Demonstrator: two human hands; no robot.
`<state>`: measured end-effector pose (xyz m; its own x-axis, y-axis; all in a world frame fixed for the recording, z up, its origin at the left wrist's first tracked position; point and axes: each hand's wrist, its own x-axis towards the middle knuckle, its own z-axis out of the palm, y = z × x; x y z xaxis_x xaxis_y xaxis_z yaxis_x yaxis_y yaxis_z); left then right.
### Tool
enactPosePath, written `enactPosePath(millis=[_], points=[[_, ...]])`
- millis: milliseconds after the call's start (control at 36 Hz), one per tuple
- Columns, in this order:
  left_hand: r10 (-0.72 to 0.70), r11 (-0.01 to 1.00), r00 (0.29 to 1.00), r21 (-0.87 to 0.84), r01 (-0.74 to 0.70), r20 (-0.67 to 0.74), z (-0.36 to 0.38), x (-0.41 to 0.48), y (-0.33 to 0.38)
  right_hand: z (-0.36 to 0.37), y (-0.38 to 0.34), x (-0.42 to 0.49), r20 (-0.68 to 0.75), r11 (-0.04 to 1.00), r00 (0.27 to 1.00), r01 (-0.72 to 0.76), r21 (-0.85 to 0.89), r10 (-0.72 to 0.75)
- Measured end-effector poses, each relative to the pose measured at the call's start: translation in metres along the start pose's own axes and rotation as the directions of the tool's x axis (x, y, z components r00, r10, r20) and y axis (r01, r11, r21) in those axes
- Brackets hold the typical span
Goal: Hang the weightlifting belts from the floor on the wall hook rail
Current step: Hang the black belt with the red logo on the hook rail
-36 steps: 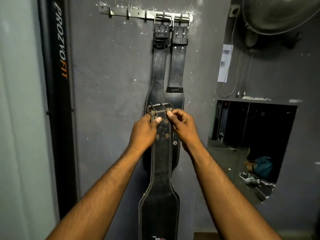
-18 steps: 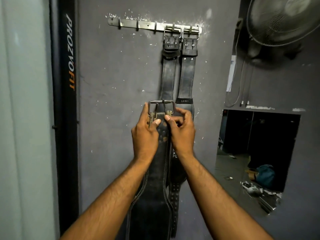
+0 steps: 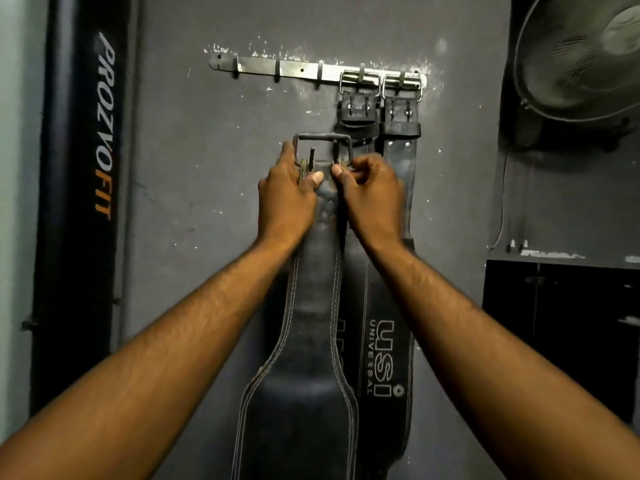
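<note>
**gymrat:** So where's the belt (image 3: 311, 306) at right now?

**rackguy:** Off the floor, held up flat in front of the wall (image 3: 207, 174), with the long end dangling down between the forearms. Left hand (image 3: 287, 199) and right hand (image 3: 370, 199) are side by side, nearly touching. Both are clamped on the strap's top end, right under the buckle (image 3: 322, 137). Thumbs press on the front, fingers curl round the edges, and the left fingers reach up along the buckle's side.

**gymrat:** Why grip it that high?

**rackguy:** My guess is it leaves the buckle frame poking up free above the hands, ready to slip onto the rail (image 3: 298, 69). Two hands so close would also stop the heavy leather from twisting.

**gymrat:** And is it on yet?

**rackguy:** Nope, the rail's well above the hands and the buckle isn't touching it. Two hung belts (image 3: 401, 157) take the spots above the right hand. They hang by their buckles just behind the held one, and one reads USI. The free hooks (image 3: 276, 71) are up and left of the left hand, so I reckon it goes up and a bit left.

**gymrat:** Room?

**rackguy:** Grey wall with chipped paint round the rail. There's a tall black pad (image 3: 83, 168) lettered PROZVOFIT far left of the left hand, and a fan (image 3: 581, 57) up right of the right hand. Below the fan is a recess (image 3: 561, 323), too dark to tell what's in it.
</note>
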<state>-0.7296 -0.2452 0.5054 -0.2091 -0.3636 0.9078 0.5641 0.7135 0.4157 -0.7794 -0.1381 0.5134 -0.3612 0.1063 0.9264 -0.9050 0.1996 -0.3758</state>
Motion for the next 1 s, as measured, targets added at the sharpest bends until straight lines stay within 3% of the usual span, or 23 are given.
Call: enactPosePath(millis=[83,389,583,806,917,1000], points=[[0.073,0.997,0.997,0.021,-0.073,0.001,0.018,0.046,-0.006,0.013,0.007,0.047,-0.024,0.998,0.999,0.044,-0.043,-0.045],[0.07,0.998,0.994,0.002,-0.07,-0.085,0.07,0.193,-0.028,0.06,0.009,0.179,-0.031,0.951,0.977,0.196,-0.237,-0.209],[0.069,0.991,0.998,0.114,-0.068,-0.009,0.085,0.25,-0.035,0.078,0.005,0.226,0.022,0.92,0.975,0.217,-0.327,-0.222],[0.049,0.982,0.996,0.179,-0.062,0.073,0.091,0.252,-0.061,0.086,0.001,0.222,0.112,0.825,0.974,0.226,-0.519,-0.196],[0.048,0.995,0.997,0.079,-0.054,0.067,0.088,0.234,-0.07,0.087,0.003,0.191,0.165,0.754,0.957,0.289,-0.589,-0.238],[0.022,1.0,0.994,-0.024,-0.019,0.11,0.083,0.216,-0.081,0.097,0.019,0.164,0.145,0.779,0.94,0.338,-0.529,-0.309]])
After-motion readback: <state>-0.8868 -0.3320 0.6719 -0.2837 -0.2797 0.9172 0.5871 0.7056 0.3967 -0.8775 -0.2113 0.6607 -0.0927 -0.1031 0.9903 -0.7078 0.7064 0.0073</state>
